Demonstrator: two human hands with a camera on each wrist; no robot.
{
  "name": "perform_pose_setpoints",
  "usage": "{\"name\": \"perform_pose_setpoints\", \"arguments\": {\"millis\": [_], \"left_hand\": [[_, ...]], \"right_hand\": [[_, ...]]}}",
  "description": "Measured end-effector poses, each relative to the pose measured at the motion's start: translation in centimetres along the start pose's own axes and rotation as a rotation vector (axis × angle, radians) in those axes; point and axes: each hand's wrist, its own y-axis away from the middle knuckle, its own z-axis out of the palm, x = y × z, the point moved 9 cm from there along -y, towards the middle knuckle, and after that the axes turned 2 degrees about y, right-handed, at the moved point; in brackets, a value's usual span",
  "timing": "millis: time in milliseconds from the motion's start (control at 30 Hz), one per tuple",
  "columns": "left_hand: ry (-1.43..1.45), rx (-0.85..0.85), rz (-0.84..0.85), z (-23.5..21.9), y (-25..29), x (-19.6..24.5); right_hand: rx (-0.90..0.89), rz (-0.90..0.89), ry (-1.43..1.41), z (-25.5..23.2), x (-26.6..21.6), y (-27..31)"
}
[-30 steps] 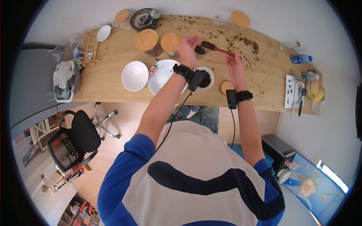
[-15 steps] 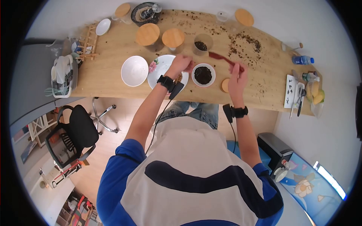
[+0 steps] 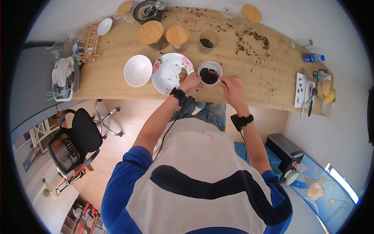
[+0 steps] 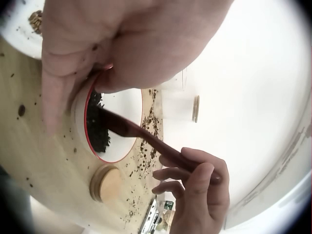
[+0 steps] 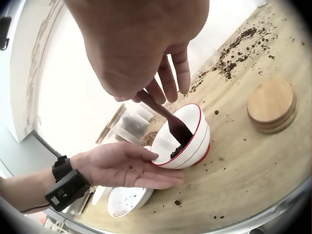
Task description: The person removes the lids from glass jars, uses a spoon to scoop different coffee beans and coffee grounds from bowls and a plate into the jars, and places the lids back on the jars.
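In the head view, a small white bowl (image 3: 218, 67) with a red rim stands near the table's front edge, dark loose leaf-like bits (image 4: 99, 134) inside it. My left hand (image 3: 191, 82) holds its near left side; the left wrist view puts the thumb at the rim and the fingers along the outside. From the right, my right hand (image 3: 232, 89) grips the handle of a reddish-brown spoon (image 5: 179, 129). The spoon's head dips into the dark bits. Left of the bowl is a flowered white plate (image 3: 163, 72) carrying a small brown heap (image 3: 182, 75).
A larger white bowl (image 3: 138, 71) sits left of the plate. Behind are a clear canister (image 3: 213, 37) with dark bits, wooden-lidded jars (image 3: 150, 32) and a dark mortar (image 3: 142, 15). A round wooden lid (image 5: 269, 101) lies close right of the small bowl. Dark crumbs (image 3: 253, 41) litter the back right.
My left hand came back from beside the canister, over the plate, to the small bowl's rim. My right hand brought the spoon, which held dark bits earlier, down and left into the bowl.
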Motion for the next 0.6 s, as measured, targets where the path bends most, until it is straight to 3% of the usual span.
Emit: {"name": "perform_pose_setpoints", "arguments": {"millis": [33, 100, 233, 267, 300, 333, 400, 567, 600], "left_hand": [[0.0, -0.002, -0.001, 0.2, -0.4, -0.6], [-0.001, 0.08, 0.259, -0.2, -0.4, 1.1], [0.153, 0.095, 0.281, 0.0, -0.6, 1.3], [0.016, 0.18, 0.406, -0.6, -0.5, 2.2], [-0.123, 0.266, 0.528, -1.1, -0.2, 3.0], [-0.125, 0.267, 0.526, -1.3, -0.4, 2.5], [-0.387, 0.389, 0.514, 0.0, 4.3, 6.7], [-0.516, 0.424, 0.508, 1.0, 5.1, 7.8], [-0.588, 0.462, 0.51, 1.0, 5.2, 7.9]], "right_hand": [[0.069, 0.013, -0.02, -0.8, 0.2, 0.1], [0.054, 0.048, 0.014, -0.7, 0.9, 0.2], [0.081, 0.189, -0.046, -0.7, 2.6, 1.0], [0.082, 0.189, -0.046, -0.6, 2.7, 1.1], [0.134, 0.319, -0.134, -0.8, 4.1, 1.6], [0.184, 0.449, -0.222, -0.8, 5.4, 2.4], [0.193, 0.513, -0.251, -1.2, 5.3, 2.3], [0.254, 0.691, -0.403, 0.3, 7.2, 3.1], [0.278, 0.765, -0.538, 1.2, 8.1, 3.7]]}}
